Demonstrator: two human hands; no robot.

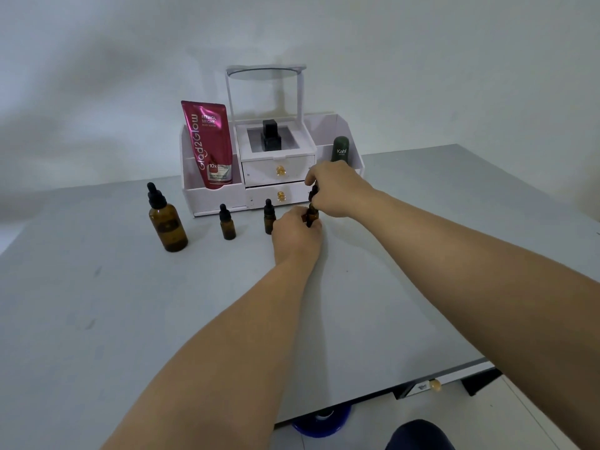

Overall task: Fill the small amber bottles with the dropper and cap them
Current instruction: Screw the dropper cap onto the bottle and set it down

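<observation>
A small amber bottle point(312, 214) stands on the grey table, gripped low by my left hand point(296, 235). Above it my right hand point(337, 190) pinches the black dropper cap point(313, 191) at the bottle's neck; whether the cap is seated I cannot tell. Two more small amber bottles with black dropper caps stand to the left, one at the middle point(269, 216) and one further left point(227, 222). A large amber dropper bottle point(167, 220) stands at the far left, capped.
A white cosmetic organiser point(214, 193) with two drawers stands behind the bottles, holding a pink tube point(209, 144), a black bottle point(271, 134) and a dark green container point(340, 150). The table's front edge point(422, 381) runs at the lower right.
</observation>
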